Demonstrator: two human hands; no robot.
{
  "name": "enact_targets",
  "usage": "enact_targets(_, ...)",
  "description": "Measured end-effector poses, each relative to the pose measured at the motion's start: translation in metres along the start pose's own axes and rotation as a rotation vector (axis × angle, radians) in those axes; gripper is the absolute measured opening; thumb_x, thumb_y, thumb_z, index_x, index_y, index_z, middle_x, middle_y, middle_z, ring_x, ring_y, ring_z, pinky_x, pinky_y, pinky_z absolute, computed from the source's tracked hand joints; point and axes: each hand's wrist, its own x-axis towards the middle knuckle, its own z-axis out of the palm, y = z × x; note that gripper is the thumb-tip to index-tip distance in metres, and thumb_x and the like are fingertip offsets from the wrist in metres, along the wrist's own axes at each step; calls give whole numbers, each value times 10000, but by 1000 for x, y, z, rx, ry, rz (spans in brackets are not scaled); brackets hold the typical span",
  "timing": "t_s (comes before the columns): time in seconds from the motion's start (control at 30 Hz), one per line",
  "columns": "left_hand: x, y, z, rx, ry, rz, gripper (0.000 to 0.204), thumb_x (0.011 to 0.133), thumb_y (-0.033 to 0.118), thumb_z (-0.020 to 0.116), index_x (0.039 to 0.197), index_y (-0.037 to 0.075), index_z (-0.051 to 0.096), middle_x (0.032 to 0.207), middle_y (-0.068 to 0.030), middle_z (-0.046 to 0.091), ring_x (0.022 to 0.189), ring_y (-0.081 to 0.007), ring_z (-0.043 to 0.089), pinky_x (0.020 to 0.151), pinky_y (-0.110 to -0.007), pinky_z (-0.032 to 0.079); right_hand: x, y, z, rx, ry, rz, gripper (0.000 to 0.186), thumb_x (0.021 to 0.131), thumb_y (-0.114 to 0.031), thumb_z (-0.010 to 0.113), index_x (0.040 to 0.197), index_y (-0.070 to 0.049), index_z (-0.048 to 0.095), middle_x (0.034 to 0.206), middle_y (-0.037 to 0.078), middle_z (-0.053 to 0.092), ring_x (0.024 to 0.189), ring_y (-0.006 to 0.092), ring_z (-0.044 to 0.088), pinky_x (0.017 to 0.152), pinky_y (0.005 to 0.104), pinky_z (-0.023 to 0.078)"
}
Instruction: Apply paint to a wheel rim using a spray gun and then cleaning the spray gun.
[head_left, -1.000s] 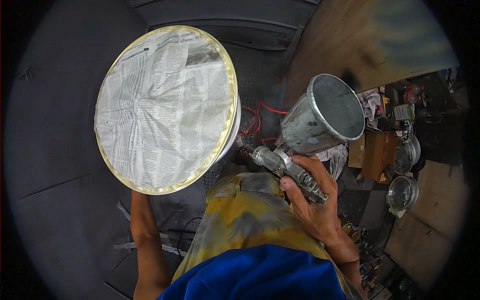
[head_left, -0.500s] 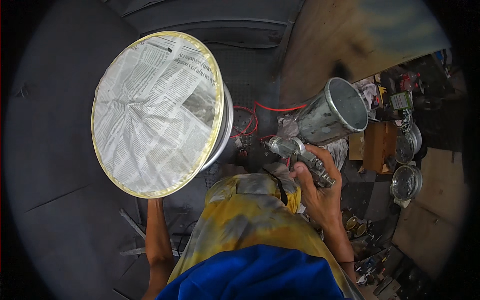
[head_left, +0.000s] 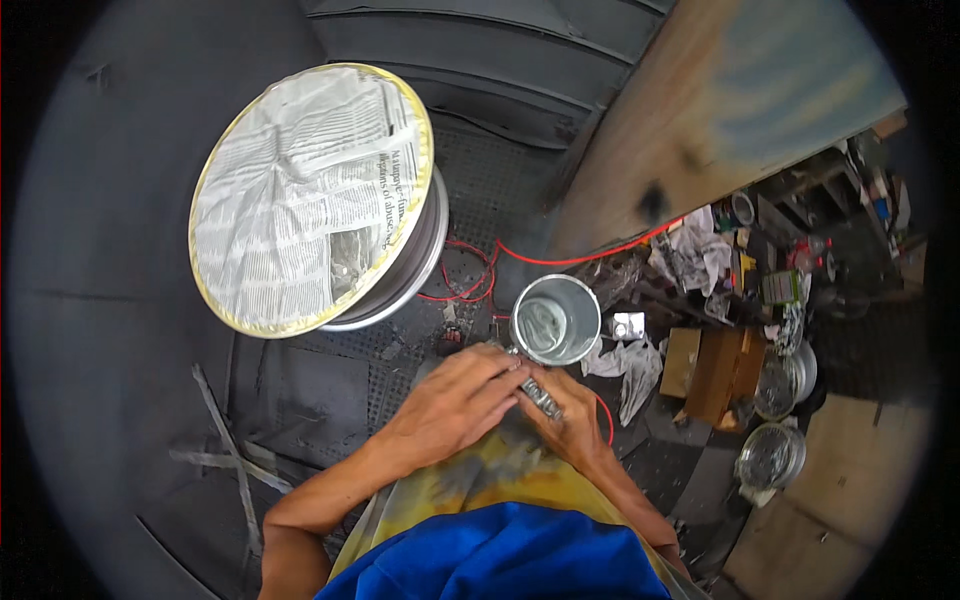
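Two bare hands meet near centre at a metal spray gun (head_left: 541,398). Right hand (head_left: 572,415) wrapped round the gun body, fingers closed on it. Left hand (head_left: 455,400) comes across from the left, fingers curled over the gun's far end and up against the right hand; contact partly hidden, can't tell if it grips. Silver cup (head_left: 582,325) just far of the hands, mouth up, shiny inside. Far left, well apart from hands: wheel (head_left: 428,255), its face covered by newspaper (head_left: 300,190) with yellow edging; support hidden. Red hose (head_left: 575,262) passes far of the cup. Right side: white rag (head_left: 635,375), cardboard box (head_left: 715,375), two silver rims (head_left: 768,455). Near left, crossed sticks (head_left: 223,425)
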Motion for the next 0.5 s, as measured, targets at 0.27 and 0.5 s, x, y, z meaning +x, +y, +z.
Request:
enact_targets(0.27,-9,28,43,138,-71,97,480,837,108,705,1309,25,670,1130,-89,613,1025,-265,606,865,-373,556,-43,26,-27,-15,-211,-23,392,935,-84,754,1264,25,571,1173,271,656,1044,487,678,828,481,555)
enact_targets(0.5,-21,46,66,30,-26,67,358,838,91,748,1193,53,728,1063,-64,641,950,-265,649,786,-380,570,-58,33,-43,48,-331,-3,383,960,-95,716,1279,31,545,1134,284,639,1054,513,647,869,486,534)
